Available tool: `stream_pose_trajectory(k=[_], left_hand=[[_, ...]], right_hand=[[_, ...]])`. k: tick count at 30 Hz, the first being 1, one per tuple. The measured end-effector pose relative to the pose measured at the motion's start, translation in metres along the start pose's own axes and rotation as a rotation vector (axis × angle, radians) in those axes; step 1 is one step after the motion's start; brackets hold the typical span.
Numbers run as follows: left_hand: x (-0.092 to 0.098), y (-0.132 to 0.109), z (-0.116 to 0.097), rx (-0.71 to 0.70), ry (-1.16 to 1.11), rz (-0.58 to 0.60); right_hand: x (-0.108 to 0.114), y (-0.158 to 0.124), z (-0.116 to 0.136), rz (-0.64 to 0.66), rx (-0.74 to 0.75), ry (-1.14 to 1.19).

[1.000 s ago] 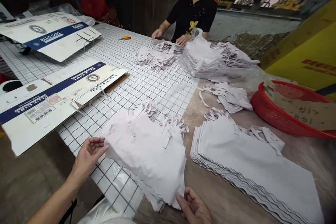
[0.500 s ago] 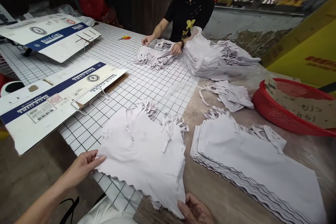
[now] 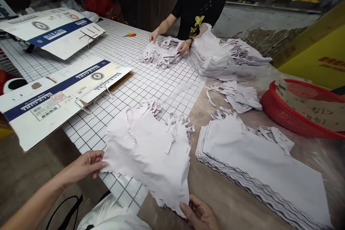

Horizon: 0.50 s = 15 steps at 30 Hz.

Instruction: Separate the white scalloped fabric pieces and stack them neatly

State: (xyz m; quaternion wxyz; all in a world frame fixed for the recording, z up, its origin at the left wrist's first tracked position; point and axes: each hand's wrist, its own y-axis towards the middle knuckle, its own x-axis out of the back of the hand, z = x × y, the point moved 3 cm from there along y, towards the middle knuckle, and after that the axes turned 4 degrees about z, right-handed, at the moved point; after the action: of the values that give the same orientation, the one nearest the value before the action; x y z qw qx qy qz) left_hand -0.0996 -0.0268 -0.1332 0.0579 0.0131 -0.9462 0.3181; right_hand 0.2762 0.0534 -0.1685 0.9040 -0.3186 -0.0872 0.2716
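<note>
The left hand [image 3: 86,165] is closed on the near-left corner of a loose pile of white bags [image 3: 151,154]. The right hand [image 3: 201,214] meets the pile's nearest tip, but the frame cuts it off, so I cannot tell whether it grips or only rests there. The pile lies between both hands, its edges ragged. It would likely square best with even tension from both corners and the handles lying flat. Right of the right hand sits a tidier stack [image 3: 258,165], and beyond the left hand a flattened carton [image 3: 54,97].
</note>
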Motion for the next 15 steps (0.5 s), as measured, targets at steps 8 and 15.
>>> stream_pose_trajectory(k=[8, 15], left_hand=[[0.027, 0.007, -0.053, -0.388, 0.667, -0.534], [0.020, 0.063, -0.124, -0.691, 0.949, -0.149]], right_hand=[[-0.003, 0.003, 0.003, 0.012, 0.016, -0.024], [-0.001, 0.001, 0.003, -0.074, 0.005, -0.020]])
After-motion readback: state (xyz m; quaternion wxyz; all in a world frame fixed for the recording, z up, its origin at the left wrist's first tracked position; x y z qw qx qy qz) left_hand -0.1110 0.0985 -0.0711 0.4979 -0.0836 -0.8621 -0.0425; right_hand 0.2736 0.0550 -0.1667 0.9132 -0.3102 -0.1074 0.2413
